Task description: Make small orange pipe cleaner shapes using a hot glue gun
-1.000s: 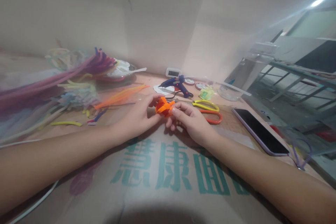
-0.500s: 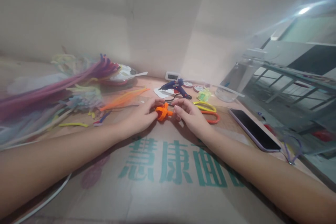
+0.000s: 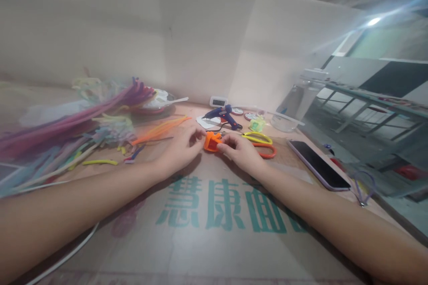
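You have the orange piece (image 3: 211, 142) between your two hands, gripped from both sides. The fingers of your left hand (image 3: 183, 148) are closed on its left edge, thumb below and index above. The fingers of your right hand (image 3: 241, 151) pinch its right edge. The piece is curved and fuzzy-looking, and its finer shape is too blurred to make out. You cannot tell from this view whether it touches the surface (image 3: 203, 254) or is held just above it.

Just right of your right fingers lie the scissors (image 3: 262, 143), with one yellow handle and one orange. Farther right of those fingers is a dark-screened phone (image 3: 319, 164), with a purple strap loop (image 3: 363, 192) near its closer end. Beyond your fingers sits a blue glue gun (image 3: 226, 116), its nozzle over a white scrap (image 3: 206, 122), with a small digital display (image 3: 218, 101) behind it. Orange strands (image 3: 162, 130) lie beyond and to the left of your left fingers; well left of them is a bundle of pink and purple stems (image 3: 90, 113). Green printed characters (image 3: 223, 207) show on your side of the fingers.
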A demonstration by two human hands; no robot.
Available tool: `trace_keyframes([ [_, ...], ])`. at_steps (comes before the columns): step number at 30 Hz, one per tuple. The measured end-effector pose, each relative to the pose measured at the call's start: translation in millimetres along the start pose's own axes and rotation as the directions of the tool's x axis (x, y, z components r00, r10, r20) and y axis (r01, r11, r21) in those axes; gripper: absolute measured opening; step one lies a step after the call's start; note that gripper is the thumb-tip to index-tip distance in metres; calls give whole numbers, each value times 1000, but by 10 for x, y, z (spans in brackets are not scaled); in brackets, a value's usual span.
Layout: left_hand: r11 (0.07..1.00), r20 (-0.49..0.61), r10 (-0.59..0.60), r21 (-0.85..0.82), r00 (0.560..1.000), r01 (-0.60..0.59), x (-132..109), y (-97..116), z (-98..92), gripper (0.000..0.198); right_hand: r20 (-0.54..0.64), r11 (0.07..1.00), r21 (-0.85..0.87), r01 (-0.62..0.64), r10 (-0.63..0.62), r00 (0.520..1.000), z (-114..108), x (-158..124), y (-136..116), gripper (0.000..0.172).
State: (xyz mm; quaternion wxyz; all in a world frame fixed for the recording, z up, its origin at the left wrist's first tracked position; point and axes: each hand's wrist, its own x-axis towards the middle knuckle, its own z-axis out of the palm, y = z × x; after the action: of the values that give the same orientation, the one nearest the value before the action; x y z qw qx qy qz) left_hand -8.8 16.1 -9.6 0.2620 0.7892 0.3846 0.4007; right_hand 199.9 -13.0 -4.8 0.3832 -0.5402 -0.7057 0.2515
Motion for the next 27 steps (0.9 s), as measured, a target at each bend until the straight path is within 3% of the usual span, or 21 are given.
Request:
trace_keyframes([
  [4, 998, 88, -51, -16, 995, 52, -3, 4, 6, 30, 68, 998, 59, -18, 14, 998, 12, -8, 25, 17],
  [10, 995, 134, -100, 32, 986, 97, 9, 4, -10, 26, 90, 998, 51, -24, 20, 996, 2, -33, -17, 12],
  [19, 958, 287, -188, -159, 939, 240, -6, 2, -22, 31, 108, 999, 31, -13, 9, 994, 6, -43, -52, 9],
  [23, 938, 295, -171, -243, 940, 246, 11, -25, -25, 36, 107, 1000, 16, -7, 5, 994, 12, -38, -42, 9],
  [27, 965, 284, -162, -156, 945, 212, 26, 8, -49, 37, 103, 999, -17, 32, -30, 994, -4, -15, -24, 10],
])
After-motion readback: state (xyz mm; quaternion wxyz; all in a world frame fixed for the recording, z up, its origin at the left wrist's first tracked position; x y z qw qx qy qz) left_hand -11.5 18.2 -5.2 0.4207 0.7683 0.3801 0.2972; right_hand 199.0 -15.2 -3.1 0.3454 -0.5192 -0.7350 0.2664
